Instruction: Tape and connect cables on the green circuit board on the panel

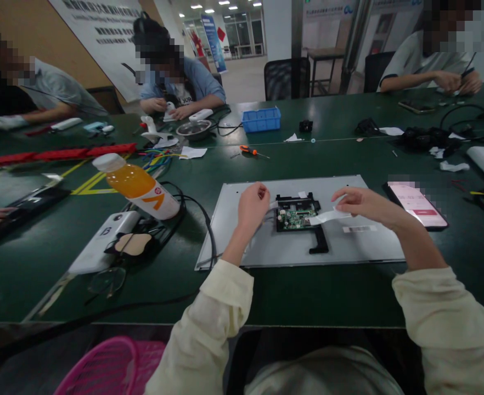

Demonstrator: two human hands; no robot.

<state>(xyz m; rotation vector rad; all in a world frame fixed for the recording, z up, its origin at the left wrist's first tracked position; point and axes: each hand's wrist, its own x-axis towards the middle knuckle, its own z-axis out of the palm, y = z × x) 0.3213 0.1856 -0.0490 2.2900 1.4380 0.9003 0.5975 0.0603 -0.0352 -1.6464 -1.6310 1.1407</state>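
A grey flat panel (349, 249) lies face down on the green table in front of me, with a small green circuit board (296, 215) in a black frame at its middle. My left hand (252, 206) is closed at the board's left side, pinching a thin white strip there. My right hand (359, 202) is closed on the end of a white flat ribbon cable (326, 217) that runs from the board to the right. Both sleeves are cream.
A lit phone (417, 204) lies right of the panel. An orange drink bottle (137, 185), a white device, glasses (107, 281) and black cables sit to the left. Farther back are an orange screwdriver (250, 150), a blue bin (261, 119) and a metal bowl (193, 130). Three other people work across the table.
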